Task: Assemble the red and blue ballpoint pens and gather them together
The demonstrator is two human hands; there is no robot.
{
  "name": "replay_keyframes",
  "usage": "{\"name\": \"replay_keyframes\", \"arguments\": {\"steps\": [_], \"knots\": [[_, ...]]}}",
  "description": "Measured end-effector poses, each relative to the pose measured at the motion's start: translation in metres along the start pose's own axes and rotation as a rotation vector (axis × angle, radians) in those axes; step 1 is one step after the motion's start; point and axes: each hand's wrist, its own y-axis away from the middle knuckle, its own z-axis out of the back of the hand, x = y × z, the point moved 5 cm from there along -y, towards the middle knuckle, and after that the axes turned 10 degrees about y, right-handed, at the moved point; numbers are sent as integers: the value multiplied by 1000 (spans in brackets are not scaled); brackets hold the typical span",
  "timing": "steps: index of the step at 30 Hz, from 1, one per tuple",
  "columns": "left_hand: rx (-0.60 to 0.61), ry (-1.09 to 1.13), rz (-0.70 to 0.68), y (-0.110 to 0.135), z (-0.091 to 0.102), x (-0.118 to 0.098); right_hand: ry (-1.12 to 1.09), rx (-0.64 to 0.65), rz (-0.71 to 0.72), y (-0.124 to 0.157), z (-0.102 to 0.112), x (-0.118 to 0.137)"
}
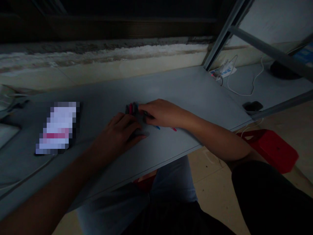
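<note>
My right hand (162, 112) is closed over a bunch of marker pens (131, 108) on the bench (176, 86); three caps show, the rest are hidden under my fingers. My curled left hand (119, 132) sits just beside them; I cannot tell whether it grips anything. One pixelated packet (58, 128) lies further left.

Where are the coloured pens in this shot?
In the head view, the coloured pens lie bunched near the middle of the grey desktop, at the fingertips of the right hand and just beyond the left hand.

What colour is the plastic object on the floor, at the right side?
The flat plastic object is red; head view.
</note>
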Motion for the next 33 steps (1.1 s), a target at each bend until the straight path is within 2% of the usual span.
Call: {"name": "replay_keyframes", "arguments": {"steps": [4, 8, 11, 18, 22, 24, 27, 31, 33], "knots": [[-1, 43, 66, -1, 2, 0, -288, -166, -84, -2, 2, -5], [-32, 108, 141, -4, 9, -3, -523, -262, -35, -3, 1, -3], [-58, 170, 157, -5, 15, -6, -661, -270, 13, -3, -2, 0], [-107, 173, 143, -1, 22, -13, -1032, -181, -4, -6, -18, 1], [-203, 77, 224, 1, 25, -15, -972, -261, -36, -5, -18, 2], [-237, 62, 248, 3, 26, -15, -902, -261, -29, -4, -16, 4], [-256, 86, 275, 6, 27, -12, -801, -190, 31, -5, -11, 6], [-251, 113, 347, 8, 29, -3, -660, -6, 77, -7, -11, 4], [-259, 119, 392, 8, 31, 0, -585, 46, 84, -7, -12, 1]]}}
